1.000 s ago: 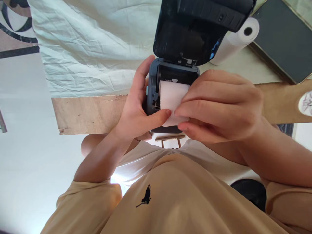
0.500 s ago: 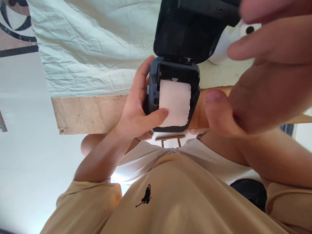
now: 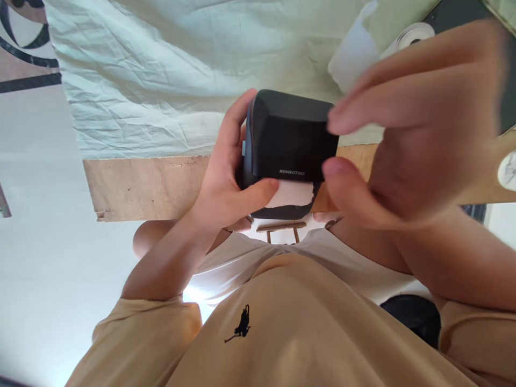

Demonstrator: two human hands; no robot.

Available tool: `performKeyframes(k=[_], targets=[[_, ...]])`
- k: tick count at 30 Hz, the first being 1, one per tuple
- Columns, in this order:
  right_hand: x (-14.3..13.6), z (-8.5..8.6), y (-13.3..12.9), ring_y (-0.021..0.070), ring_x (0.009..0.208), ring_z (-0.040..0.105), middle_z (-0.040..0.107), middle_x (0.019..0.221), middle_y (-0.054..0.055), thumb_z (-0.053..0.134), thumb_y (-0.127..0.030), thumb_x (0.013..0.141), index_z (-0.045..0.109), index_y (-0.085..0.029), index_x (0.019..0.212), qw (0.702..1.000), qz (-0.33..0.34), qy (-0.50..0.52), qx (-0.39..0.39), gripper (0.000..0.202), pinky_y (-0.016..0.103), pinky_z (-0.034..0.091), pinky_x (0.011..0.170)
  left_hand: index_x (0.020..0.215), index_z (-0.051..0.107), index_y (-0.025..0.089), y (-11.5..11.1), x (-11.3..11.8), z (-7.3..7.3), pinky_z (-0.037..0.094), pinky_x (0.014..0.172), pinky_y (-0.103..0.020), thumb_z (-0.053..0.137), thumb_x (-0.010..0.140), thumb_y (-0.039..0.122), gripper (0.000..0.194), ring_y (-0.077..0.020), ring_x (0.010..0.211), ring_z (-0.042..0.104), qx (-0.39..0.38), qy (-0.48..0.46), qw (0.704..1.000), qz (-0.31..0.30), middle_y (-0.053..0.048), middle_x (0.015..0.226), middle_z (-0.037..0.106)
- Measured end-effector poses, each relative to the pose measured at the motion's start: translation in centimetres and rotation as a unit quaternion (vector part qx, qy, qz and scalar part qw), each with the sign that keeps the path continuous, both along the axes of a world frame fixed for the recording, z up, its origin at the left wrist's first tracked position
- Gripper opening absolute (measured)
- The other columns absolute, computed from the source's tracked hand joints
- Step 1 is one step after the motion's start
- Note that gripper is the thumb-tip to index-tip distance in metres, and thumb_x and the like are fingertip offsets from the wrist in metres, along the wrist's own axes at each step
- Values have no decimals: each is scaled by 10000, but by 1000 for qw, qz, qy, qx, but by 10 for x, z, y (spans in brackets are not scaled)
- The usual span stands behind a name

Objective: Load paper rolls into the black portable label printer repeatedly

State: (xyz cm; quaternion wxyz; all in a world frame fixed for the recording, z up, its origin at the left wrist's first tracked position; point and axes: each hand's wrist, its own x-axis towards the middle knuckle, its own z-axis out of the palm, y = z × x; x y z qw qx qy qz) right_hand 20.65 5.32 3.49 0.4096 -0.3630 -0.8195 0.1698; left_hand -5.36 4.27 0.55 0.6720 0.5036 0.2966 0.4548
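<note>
At the left, below the cloth: a bare wooden board [image 3: 149, 188]; the pale green cloth [image 3: 161, 80] lies wrinkled above it.
My left hand [image 3: 220, 188]: curled round the left side of the printer; my fingers are along its side, my thumb lies on the paper strip [image 3: 291, 194].
Printer [image 3: 294, 137]: in my left hand, over the board's edge; its black cover [image 3: 298, 118], lettered NIIMBOT, is down over the body; the paper strip shows from under its lower edge.
My right hand [image 3: 427, 129]: half open and blurred, thumb and fingers apart at the cover's right edge; whether they touch it, I cannot tell.
Beyond my right hand: a white roll [image 3: 416, 35]; a dark flat object [image 3: 453, 16] beside it.
</note>
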Motion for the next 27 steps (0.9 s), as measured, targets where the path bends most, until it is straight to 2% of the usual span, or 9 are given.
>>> performKeyframes(k=[2, 3, 7, 11, 14, 18, 23, 25, 27], targets=[[-8, 2, -1, 194, 1266, 713, 744, 1387, 74, 676, -345, 1084, 712, -201, 1366, 998, 3, -55, 40, 319, 424, 667, 1153, 1648, 688, 406, 0, -1, -2, 613, 625, -283, 1028, 900, 311, 828, -153, 869, 739, 40, -70, 996, -31, -16, 1372, 781], [-10, 4, -1, 199, 1268, 726, 749, 1409, 88, 670, -329, 1085, 691, -205, 1386, 995, 4, -84, 48, 327, 430, 676, 1148, 1647, 689, 393, -1, -1, 0, 637, 671, -324, 985, 970, 353, 740, -194, 927, 762, -2, -21, 1000, -11, -42, 1387, 781], [-11, 13, -4, 234, 1331, 752, 757, 1453, 101, 641, -400, 1123, 636, -258, 1424, 994, 3, -108, 27, 332, 465, 701, 1167, 1539, 726, 399, -2, 4, 16, 617, 632, -354, 1091, 827, 374, 800, -194, 834, 733, -71, 68, 995, 33, -36, 1321, 801], [-11, 15, -3, 205, 1372, 745, 746, 1491, 101, 614, -411, 1153, 611, -253, 1460, 994, 14, -110, 9, 344, 429, 692, 1205, 1478, 760, 356, 0, 9, 27, 665, 759, -350, 1156, 750, 384, 829, -227, 1003, 779, -80, 79, 993, 46, -21, 1324, 807], [-11, 15, -2, 190, 1371, 739, 743, 1483, 109, 589, -409, 1170, 608, -235, 1453, 994, 16, -110, -5, 332, 414, 688, 1210, 1536, 752, 340, 1, 6, 24, 681, 782, -331, 1155, 773, 547, 887, -239, 1066, 796, -76, 76, 994, 34, -19, 1335, 803], [-9, 13, 0, 196, 1379, 740, 734, 1493, 96, 592, -407, 1165, 620, -249, 1477, 994, 26, -110, -3, 351, 419, 695, 1224, 1524, 766, 331, 1, 2, 16, 737, 1006, -372, 1111, 790, 648, 871, -285, 1208, 821, -69, 65, 995, 39, -26, 1333, 826], [-7, 12, 1, 183, 1455, 728, 720, 1564, 135, 603, -433, 1179, 601, -180, 1580, 994, 36, -105, -2, 474, 377, 670, 1277, 1433, 804, 449, 1, 6, 19, 743, 1061, -436, 1077, 792, 728, 750, -327, 1313, 836, -73, 73, 994, 39, 20, 1346, 834], [-8, 12, 0, 180, 1498, 720, 710, 1603, 151, 590, -433, 1191, 589, -159, 1609, 994, 40, -98, -18, 501, 377, 654, 1314, 1388, 805, 453, 1, 9, 23, 721, 1104, -484, 1047, 790, 792, 728, -334, 1317, 830, -74, 75, 994, 39, 18, 1343, 816], [-8, 10, 0, 174, 1546, 702, 690, 1646, 168, 584, -408, 1195, 580, -121, 1637, 994, 46, -94, -26, 527, 352, 628, 1359, 1394, 785, 427, 0, 10, 26, 718, 1045, -480, 1031, 830, 782, 710, -327, 1252, 836, -80, 78, 993, 41, -7, 1343, 796]])
